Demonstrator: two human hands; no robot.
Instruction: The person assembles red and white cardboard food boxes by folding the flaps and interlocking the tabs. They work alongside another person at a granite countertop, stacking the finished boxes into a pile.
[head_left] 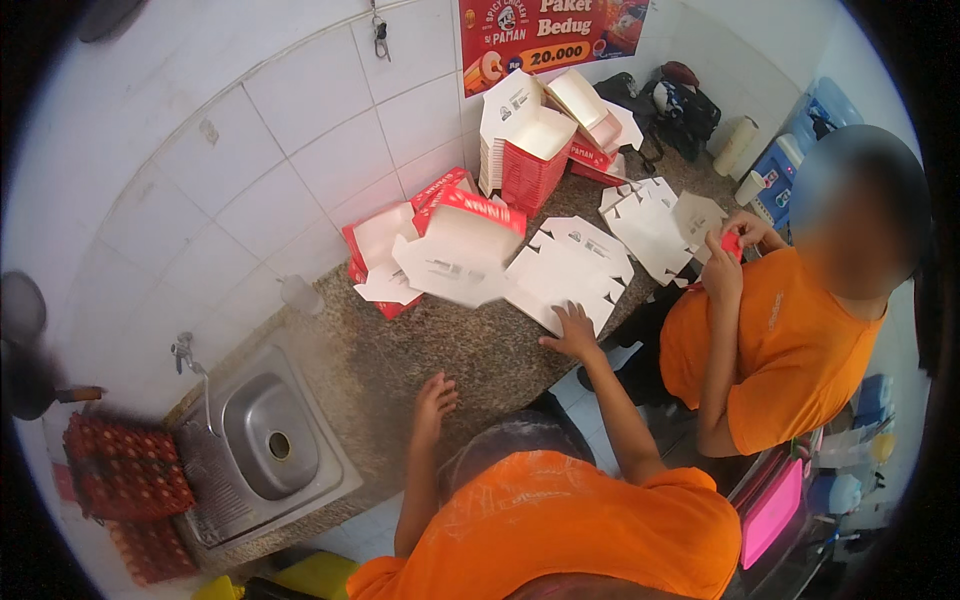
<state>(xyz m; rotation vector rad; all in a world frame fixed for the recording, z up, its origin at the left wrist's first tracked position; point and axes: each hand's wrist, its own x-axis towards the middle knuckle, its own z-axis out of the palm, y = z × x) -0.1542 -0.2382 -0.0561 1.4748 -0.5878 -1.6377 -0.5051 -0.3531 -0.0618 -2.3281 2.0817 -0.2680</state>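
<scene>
My right hand (575, 332) lies flat, fingers spread, on the near edge of a pile of flat white carton blanks (570, 265) on the speckled granite counter (450, 350). My left hand (435, 395) rests on bare counter closer to me, fingers apart and holding nothing. Just beyond it a white carton with a red flap (455, 250) looks blurred and tilted over other red-and-white cartons (380, 250) against the tiled wall. Neither hand grips anything.
A co-worker in an orange shirt (790, 350) stands at the right, with hands on a small red thing (731, 245). More blanks (660, 215) and stacked folded boxes (525, 150) sit further back. A steel sink (265, 440), tap (185, 352) and red egg trays (125, 465) are at the left.
</scene>
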